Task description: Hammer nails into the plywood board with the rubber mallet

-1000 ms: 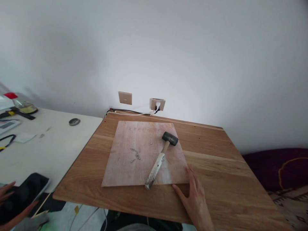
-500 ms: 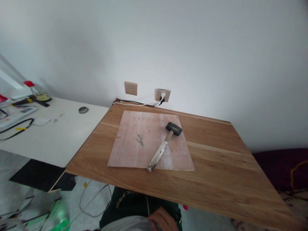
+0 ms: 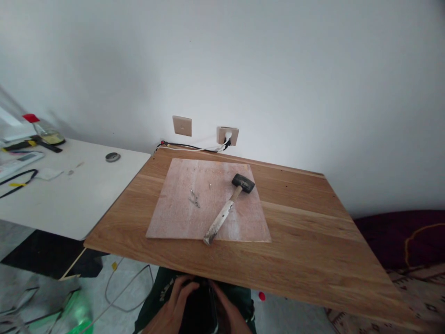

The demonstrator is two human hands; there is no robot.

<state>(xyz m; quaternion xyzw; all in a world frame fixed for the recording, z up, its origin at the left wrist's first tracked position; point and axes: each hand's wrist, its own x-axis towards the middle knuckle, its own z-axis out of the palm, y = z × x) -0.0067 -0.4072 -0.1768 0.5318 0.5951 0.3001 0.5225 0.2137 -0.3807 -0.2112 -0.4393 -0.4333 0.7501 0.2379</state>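
The person's left hand (image 3: pixel 178 299) and right hand (image 3: pixel 228 308) grasp a black phone (image 3: pixel 198 308) below the wooden table's (image 3: pixel 309 246) edge. A mallet (image 3: pixel 226 209) covers part of the board (image 3: pixel 174 213), near small metal fasteners (image 3: pixel 195 199).

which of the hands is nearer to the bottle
Left. The left hand is at the phone, below and right of the bottle; the right hand, at the phone's other side, is farther right.

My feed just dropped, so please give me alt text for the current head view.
The left hand and right hand hold a dark phone on the near side of a wooden table. On the table, a black-headed mallet lies across a thin board, with small metal fasteners to its left.
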